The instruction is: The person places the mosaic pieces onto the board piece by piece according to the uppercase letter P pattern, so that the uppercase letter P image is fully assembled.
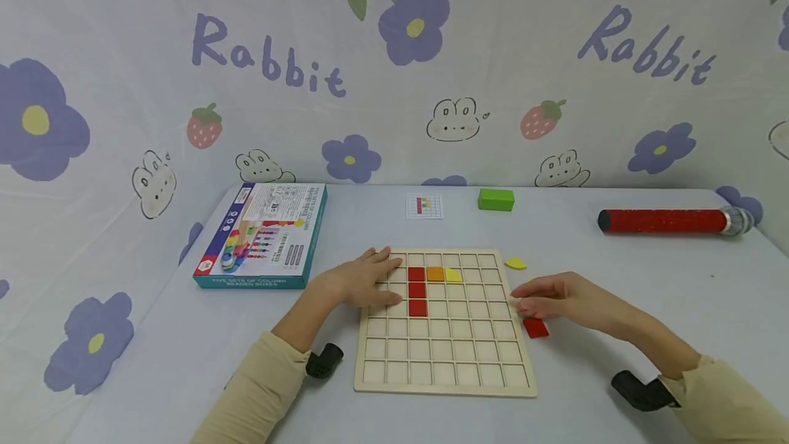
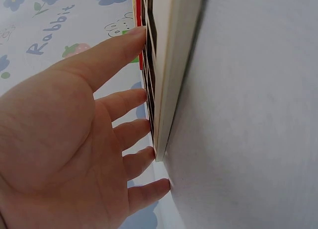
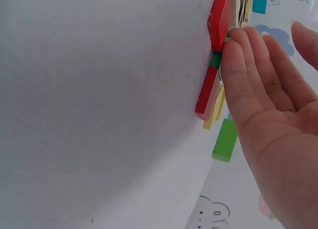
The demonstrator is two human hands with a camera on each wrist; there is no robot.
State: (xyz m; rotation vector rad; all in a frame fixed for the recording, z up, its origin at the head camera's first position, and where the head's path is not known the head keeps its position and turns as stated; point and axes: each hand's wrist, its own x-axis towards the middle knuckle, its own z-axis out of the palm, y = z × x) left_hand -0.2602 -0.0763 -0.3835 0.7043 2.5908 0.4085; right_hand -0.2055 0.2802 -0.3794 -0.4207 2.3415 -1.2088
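Left hand [image 1: 364, 279] flat and open on the grid board's [image 1: 440, 375] left edge: keep pressing there, steadying. Right hand [image 1: 557, 299], fingers straight and holding nothing, just right of the board by loose red tile [image 1: 535, 327]; pinch that tile by its edges, lift cleanly.

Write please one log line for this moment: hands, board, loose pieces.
left hand: flat on grid board | right hand: open at board's right edge, by loose red tile | board: three red, one orange, one yellow
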